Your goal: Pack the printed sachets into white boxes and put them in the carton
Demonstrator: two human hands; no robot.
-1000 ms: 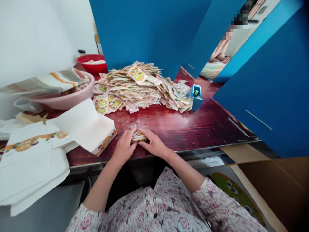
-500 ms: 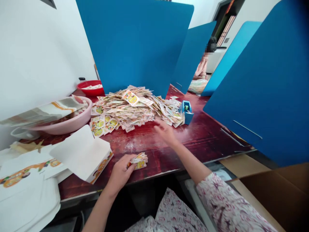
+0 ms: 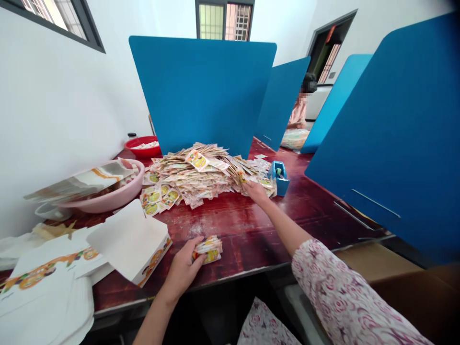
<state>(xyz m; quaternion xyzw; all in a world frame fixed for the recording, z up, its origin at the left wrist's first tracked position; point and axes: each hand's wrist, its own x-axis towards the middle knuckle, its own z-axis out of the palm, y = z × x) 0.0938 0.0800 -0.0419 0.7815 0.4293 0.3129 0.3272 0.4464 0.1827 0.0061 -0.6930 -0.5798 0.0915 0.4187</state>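
At the sachet pile (image 3: 204, 175), right hand (image 3: 256, 190) has arrived, grip apart; left hand (image 3: 184, 268) clamps small stack (image 3: 209, 249).

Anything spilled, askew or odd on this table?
A whitish powdery smear dusts the red table just beyond the left hand, which holds a small stack of packets. The big packet pile sprawls loosely where the right hand reaches. Nothing looks damaged.
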